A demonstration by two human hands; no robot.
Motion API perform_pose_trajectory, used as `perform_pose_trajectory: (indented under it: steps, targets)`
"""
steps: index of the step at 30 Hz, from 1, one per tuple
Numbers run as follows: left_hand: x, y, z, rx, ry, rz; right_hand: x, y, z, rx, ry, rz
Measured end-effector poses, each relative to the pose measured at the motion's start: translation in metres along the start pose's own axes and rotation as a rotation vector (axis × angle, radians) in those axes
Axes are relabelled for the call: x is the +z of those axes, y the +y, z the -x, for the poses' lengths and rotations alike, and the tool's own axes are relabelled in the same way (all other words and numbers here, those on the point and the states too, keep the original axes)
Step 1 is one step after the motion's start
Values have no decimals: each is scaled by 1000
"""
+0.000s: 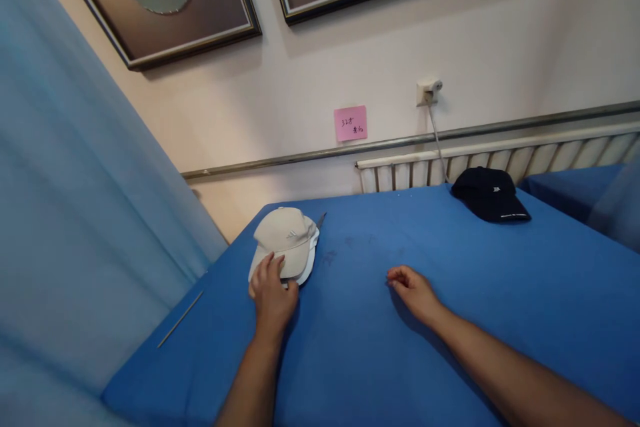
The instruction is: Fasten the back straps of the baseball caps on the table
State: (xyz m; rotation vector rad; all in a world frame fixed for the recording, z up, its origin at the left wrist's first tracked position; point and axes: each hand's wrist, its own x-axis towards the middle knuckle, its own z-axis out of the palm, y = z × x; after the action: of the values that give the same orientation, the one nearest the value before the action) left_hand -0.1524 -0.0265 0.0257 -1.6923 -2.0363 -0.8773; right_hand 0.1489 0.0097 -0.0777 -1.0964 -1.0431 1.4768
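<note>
A beige baseball cap [284,235] lies on top of a pale, whitish cap [309,267] at the left of the blue-covered table. My left hand [273,290] holds the front of the beige cap's brim, fingers over its top and thumb near the brim's right edge. The underside of that grip is hidden. To the right, my right hand [411,287] rests low over the cloth, its fingers curled together with nothing visible in them. Farther back on the right sits a black baseball cap [485,192], apart from both hands.
A thin stick [180,319] lies near the table's left edge, beside a light blue curtain [95,167]. A dark pointed item [321,220] pokes out behind the stacked caps. Along the wall run a metal pipe [300,158] and a radiator [455,163], below a plugged socket [428,93].
</note>
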Motion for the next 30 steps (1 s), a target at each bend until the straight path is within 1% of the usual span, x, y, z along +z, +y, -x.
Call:
perform_pose_trajectory:
  steps: [2,4,6,8,9,14,16,17,19,22,23,25,26,27,29,30]
  targets:
    - [0,-5,4,-7,-60,-146,-2,3,-2,-102,-2,150]
    - [-3,-9,-1,-25,-76,-270,-3,7,-4,-201,-9,301]
    - [-10,-13,-12,12,-85,-349,-4,9,-5,-251,-25,414]
    - [-19,-17,-28,79,-87,-392,-6,9,-6,-275,-45,495]
    - [-24,-19,-36,83,-84,-410,-6,7,-5,-279,-57,523]
    - [-46,-19,-74,-65,-157,-462,-6,-4,-1,-296,-99,600]
    - [-49,-18,-88,-70,-116,-475,-5,-6,-1,-303,-103,606]
    - [-48,-17,-95,-57,-67,-473,-5,-6,-1,-305,-104,602]
    - [-43,-16,-108,-15,72,-449,-4,-4,-3,-307,-103,582]
    - [-31,-8,-124,103,321,-358,-5,-3,-9,-277,-93,482]
    - [-27,-3,-127,178,387,-314,-6,-4,-11,-256,-84,426]
    - [-17,14,-128,383,475,-211,-13,-12,-14,-194,-59,277]
    - [-11,24,-125,495,489,-158,-18,-19,-16,-156,-35,182]
    - [-5,36,-119,576,491,-89,-25,-27,-17,-110,-15,69]
    - [12,60,-102,693,464,44,-45,-44,-21,-3,49,-238]
    - [23,71,-90,743,427,91,-56,-52,-23,53,51,-378]
